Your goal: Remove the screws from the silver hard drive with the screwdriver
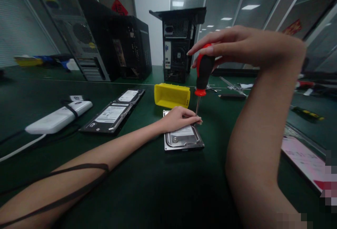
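A silver hard drive [185, 138] lies flat on the green table in front of me. My left hand [179, 119] rests across its upper part, fingers closed over the right edge close to the screwdriver's tip. From above, my right hand [231, 46] grips the red-and-black handle of a screwdriver [205, 72]. The screwdriver stands almost upright, its shaft running down to the drive's right edge. My left fingers hide the tip and whatever it touches. Just behind the drive is a yellow plastic bin [171, 96], its opening facing me.
Two more hard drives [112, 113] lie end to end at left, beside a white power strip [60, 116] with cables. Black computer cases [134, 46] stand behind. On the right are another screwdriver [306, 113], a black pencil-like tool [231, 97] and a pink-and-white board [302, 157].
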Available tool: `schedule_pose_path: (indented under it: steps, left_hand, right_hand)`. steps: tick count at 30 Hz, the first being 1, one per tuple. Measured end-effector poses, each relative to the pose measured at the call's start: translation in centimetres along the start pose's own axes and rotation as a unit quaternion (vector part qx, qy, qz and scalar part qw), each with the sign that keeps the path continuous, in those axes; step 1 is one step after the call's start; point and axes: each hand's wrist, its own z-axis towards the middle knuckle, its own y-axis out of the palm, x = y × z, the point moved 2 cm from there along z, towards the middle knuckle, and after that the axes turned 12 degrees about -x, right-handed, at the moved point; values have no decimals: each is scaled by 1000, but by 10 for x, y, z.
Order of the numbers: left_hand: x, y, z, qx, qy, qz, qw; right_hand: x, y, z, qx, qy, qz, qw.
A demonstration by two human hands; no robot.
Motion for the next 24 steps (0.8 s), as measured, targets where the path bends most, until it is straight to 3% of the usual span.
schedule_pose_path:
  steps: [18,24]
  left_hand:
    - [-3,-1,2,-3,0,-13,1000]
    - [-4,-1,2,-4,4,-9,1000]
  right_hand:
    - [2,-1,6,19,39,-40,998]
    - [5,-3,8,18,44,-2,999]
